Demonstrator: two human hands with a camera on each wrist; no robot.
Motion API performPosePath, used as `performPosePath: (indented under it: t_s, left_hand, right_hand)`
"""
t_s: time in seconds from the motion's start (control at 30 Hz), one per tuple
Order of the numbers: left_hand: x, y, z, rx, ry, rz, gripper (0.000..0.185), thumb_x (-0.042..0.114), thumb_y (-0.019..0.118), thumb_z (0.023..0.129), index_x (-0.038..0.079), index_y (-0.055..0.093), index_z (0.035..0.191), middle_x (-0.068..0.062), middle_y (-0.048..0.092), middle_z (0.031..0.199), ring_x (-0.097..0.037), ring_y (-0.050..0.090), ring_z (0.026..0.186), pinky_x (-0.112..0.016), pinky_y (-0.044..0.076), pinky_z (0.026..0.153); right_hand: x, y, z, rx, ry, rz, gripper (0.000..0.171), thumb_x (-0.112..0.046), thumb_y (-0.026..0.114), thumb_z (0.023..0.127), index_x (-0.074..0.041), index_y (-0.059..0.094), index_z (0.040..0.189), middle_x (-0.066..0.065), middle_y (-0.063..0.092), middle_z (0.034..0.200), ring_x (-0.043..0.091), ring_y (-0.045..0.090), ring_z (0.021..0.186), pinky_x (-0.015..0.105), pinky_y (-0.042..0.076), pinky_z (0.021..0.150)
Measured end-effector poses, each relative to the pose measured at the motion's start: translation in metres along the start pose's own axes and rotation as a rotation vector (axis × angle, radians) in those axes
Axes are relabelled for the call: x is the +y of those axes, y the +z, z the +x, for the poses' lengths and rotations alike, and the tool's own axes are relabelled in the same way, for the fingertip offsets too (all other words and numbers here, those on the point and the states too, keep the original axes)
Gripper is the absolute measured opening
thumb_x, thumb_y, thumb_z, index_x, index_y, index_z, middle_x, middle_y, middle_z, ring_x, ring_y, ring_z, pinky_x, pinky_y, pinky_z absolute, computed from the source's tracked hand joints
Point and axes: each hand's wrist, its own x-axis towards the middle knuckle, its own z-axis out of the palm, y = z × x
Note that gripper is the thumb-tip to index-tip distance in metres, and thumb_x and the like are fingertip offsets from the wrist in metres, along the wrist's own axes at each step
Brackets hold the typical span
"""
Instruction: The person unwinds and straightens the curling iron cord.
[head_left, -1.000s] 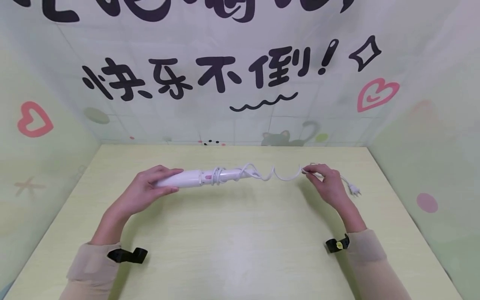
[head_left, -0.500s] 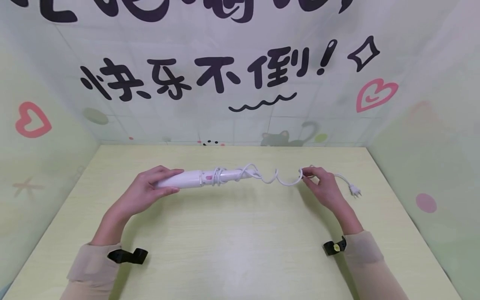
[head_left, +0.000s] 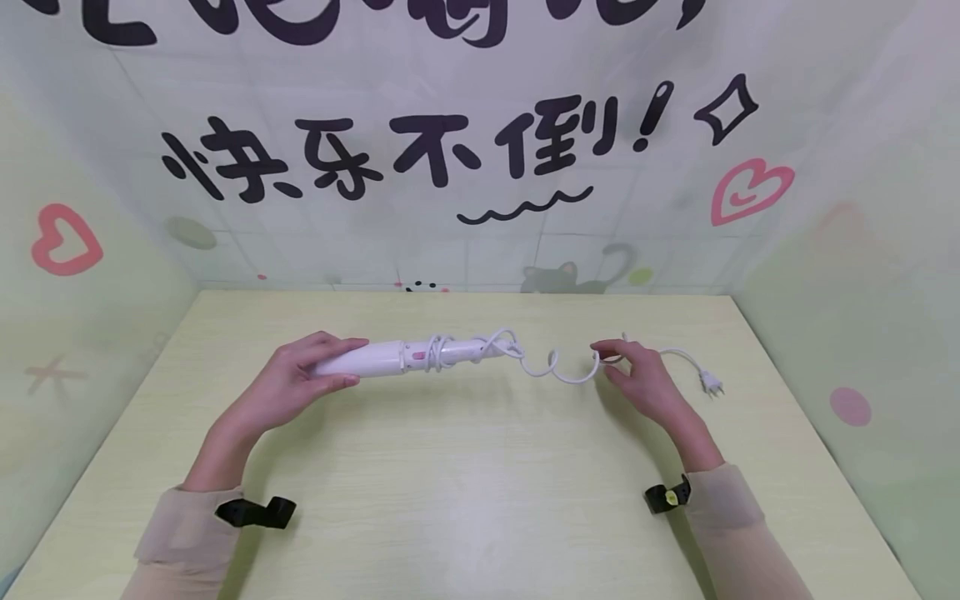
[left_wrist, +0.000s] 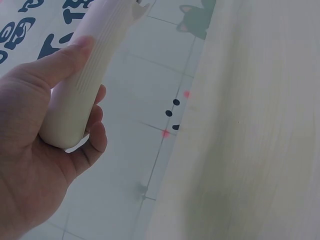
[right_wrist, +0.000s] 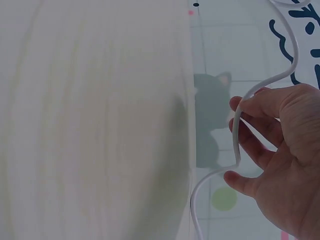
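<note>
A white hair straightener with a pink button is held level above the table by my left hand, its thumb and fingers wrapped round the broad end. The left wrist view shows that ridged, rounded end in the left hand. The white cord winds round the narrower part, then runs in loose coils to my right hand. Thumb and index finger there stand apart. In the right wrist view the cord crosses the loosely spread fingers of the right hand. Its plug lies farther right.
A pale wood-grain table spans the area below the hands. Behind it stands a printed back wall with black lettering, and side panels close it in. A black wrist camera is strapped near the left cuff.
My right hand has shifted slightly left and toward me, and its thumb and index finger have spread from a pinch on the cord. The cord coils sag lower. The left hand keeps its hold.
</note>
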Motion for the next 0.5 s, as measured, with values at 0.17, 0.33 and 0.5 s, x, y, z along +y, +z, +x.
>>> performPosePath:
  t_s: [0.17,0.33,0.5]
  left_hand:
    - [0.000,0.000,0.000,-0.002,-0.004,0.005,0.048,0.002,0.081,0.087,0.009,0.070,0.132,0.000,0.067,0.106,-0.017,0.056,0.088,-0.025,0.046,0.073]
    - [0.000,0.000,-0.001,-0.002,0.000,0.002,0.048,0.001,0.081,0.087,0.009,0.070,0.132,0.001,0.067,0.106,-0.017,0.056,0.088,-0.026,0.046,0.073]
    - [0.000,0.001,0.000,-0.004,0.007,0.009,0.048,0.002,0.081,0.087,0.010,0.070,0.132,0.001,0.067,0.105,-0.017,0.056,0.088,-0.026,0.046,0.073]
  right_hand:
    - [-0.001,-0.001,-0.001,-0.003,0.012,0.001,0.036,0.014,0.058,0.092,0.004,0.067,0.125,0.021,0.072,0.112,0.041,0.065,0.109,0.055,0.047,0.094]
    - [-0.007,-0.002,0.001,0.052,0.031,0.011,0.035,0.011,0.050,0.098,0.003,0.067,0.127,0.018,0.073,0.111,0.038,0.064,0.104,0.044,0.044,0.081]
    - [-0.024,-0.001,0.007,0.121,0.003,0.167,0.026,-0.001,0.054,0.105,0.004,0.067,0.127,0.020,0.071,0.117,0.028,0.065,0.111,0.030,0.048,0.092]
